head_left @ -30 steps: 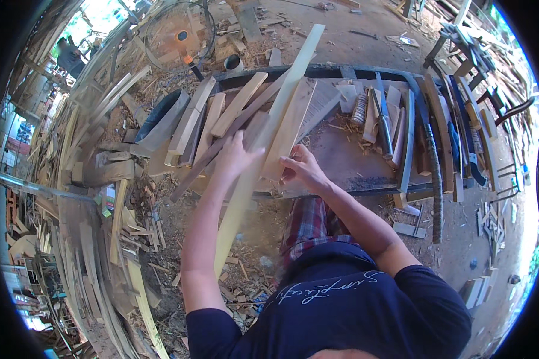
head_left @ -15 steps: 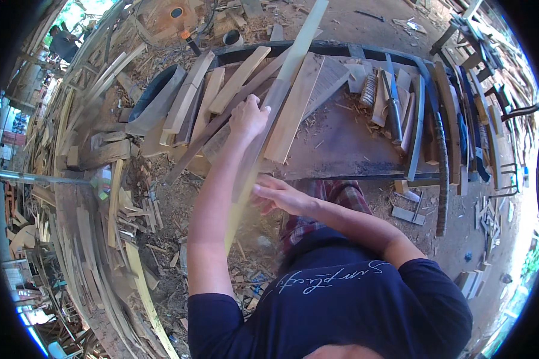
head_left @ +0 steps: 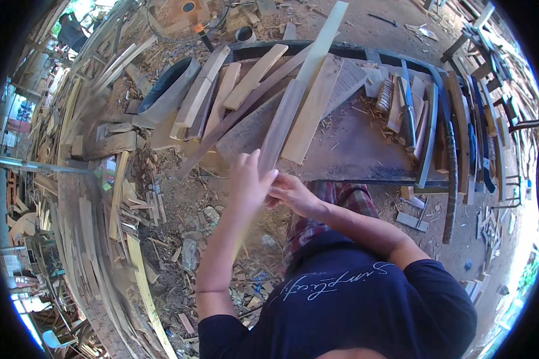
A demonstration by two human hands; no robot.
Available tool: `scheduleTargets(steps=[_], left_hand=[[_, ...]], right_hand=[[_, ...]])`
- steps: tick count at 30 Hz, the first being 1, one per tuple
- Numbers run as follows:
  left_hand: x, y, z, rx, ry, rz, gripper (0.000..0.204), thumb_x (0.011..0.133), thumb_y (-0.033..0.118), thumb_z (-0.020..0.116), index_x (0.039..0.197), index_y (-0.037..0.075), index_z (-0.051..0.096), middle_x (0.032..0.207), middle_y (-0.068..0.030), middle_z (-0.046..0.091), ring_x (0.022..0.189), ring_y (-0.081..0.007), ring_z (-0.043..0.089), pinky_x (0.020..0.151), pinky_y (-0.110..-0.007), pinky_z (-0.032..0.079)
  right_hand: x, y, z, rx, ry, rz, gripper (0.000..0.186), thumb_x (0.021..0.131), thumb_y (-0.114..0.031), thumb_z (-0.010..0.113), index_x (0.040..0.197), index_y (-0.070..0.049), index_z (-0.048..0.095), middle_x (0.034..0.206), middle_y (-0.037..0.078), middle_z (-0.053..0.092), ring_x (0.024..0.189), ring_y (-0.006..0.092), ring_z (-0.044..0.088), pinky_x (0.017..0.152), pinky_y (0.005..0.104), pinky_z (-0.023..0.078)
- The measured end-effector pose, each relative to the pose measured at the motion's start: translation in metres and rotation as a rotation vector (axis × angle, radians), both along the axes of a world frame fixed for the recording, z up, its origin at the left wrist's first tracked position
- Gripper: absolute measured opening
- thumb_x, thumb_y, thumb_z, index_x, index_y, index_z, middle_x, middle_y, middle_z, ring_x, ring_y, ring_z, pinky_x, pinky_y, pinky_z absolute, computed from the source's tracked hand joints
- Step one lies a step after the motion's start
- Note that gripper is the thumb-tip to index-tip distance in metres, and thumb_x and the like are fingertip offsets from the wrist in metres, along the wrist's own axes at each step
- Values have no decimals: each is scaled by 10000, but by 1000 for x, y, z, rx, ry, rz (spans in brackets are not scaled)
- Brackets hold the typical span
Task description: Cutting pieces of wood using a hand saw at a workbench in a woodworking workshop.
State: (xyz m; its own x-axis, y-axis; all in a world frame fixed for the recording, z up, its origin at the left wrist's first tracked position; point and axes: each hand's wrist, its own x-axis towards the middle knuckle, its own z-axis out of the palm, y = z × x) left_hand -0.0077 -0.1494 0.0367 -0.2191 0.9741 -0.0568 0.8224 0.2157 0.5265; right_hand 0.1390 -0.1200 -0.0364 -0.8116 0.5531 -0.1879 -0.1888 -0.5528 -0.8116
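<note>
A long wooden strip [head_left: 318, 46], pale at its far end and greyer along the middle, slants down to my hands. My left hand [head_left: 251, 185], slightly blurred, is closed on its near part. My right hand [head_left: 288, 194] sits just right of my left, fingers curled on the same strip at the bench's near edge. A tan board [head_left: 308, 122] lies right of the strip; a dark slanted piece [head_left: 209, 137] and short blocks [head_left: 254, 75] lie to its left on the dark-framed bench [head_left: 383, 149].
Curved pieces and tools [head_left: 431, 131] crowd the bench's right end. A curved sheet [head_left: 169, 96] stands at its left. Long offcuts [head_left: 90, 239] fill the left floor, scraps [head_left: 209, 239] lie below, a black stand [head_left: 467, 39] is upper right, and a person [head_left: 72, 33] is at upper left.
My left hand reached forward along the strip, then came back down toward me beside my right. My right hand moved from the tan board's end onto the strip.
</note>
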Motion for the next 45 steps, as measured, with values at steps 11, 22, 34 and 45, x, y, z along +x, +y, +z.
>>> scheduleTargets(steps=[11, 22, 34, 45], left_hand=[[4, -8, -5, 82, -28, -13, 713, 754, 198, 771, 1364, 7, 454, 1192, -184, 500, 1135, -374, 500, 991, -453, 423], [11, 16, -14, 112, 13, 6, 718, 747, 159, 759, 1369, 9, 433, 1190, -201, 495, 1108, -403, 503, 981, -463, 430], [-7, 79, 1, -129, -46, -171, 704, 834, 301, 717, 1389, -27, 434, 1210, -202, 518, 1104, -356, 546, 978, -434, 455], [-9, 142, -25, -10, -79, -193, 485, 900, 199, 637, 1336, 13, 534, 892, -121, 531, 765, -234, 543, 753, -364, 473]], right_hand=[[9, -5, 11, -32, -44, 33, 328, 983, -180, 577, 1262, -33, 486, 1082, 60, 614, 984, 152, 625, 820, 331, 540], [27, 15, 10, -46, -115, -6, 316, 967, -158, 584, 1240, -19, 505, 1042, 65, 621, 952, 163, 628, 791, 323, 534], [67, 64, 27, 171, -301, -596, 562, 1003, -267, 553, 1454, -87, 271, 965, 128, 619, 805, 163, 635, 660, 293, 543], [60, 81, 26, 283, -363, -463, 826, 924, -69, 629, 1548, -79, 88, 835, 117, 661, 711, 148, 645, 630, 287, 541]])
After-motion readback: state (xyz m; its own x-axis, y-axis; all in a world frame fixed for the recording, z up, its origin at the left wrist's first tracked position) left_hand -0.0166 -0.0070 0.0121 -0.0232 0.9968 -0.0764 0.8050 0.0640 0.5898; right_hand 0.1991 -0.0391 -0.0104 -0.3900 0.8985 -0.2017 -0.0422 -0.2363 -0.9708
